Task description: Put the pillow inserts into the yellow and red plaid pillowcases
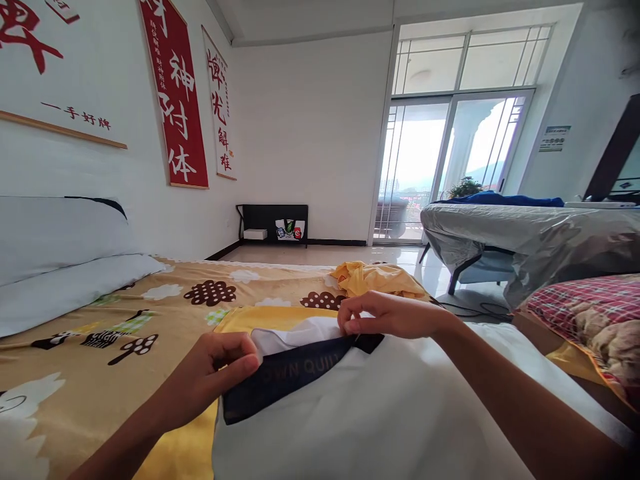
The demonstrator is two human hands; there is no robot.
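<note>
A white cloth, possibly a garment, lies spread over the bed in front of me. Its dark navy panel carries faint lettering that reads backward. My left hand pinches the upper left of the cloth's edge between thumb and fingers, at the panel's corner. Farther right, my right hand has its fingers closed on the same lifted edge. Between the hands the edge is raised, showing a white inner layer. A yellow cloth lies flat underneath, partly covered.
The patterned tan bedsheet bears a crumpled yellow cloth beyond my right hand. White pillows stand at left. To the right are a red plaid fabric and a plastic-covered table. A black shelf stands by the far wall.
</note>
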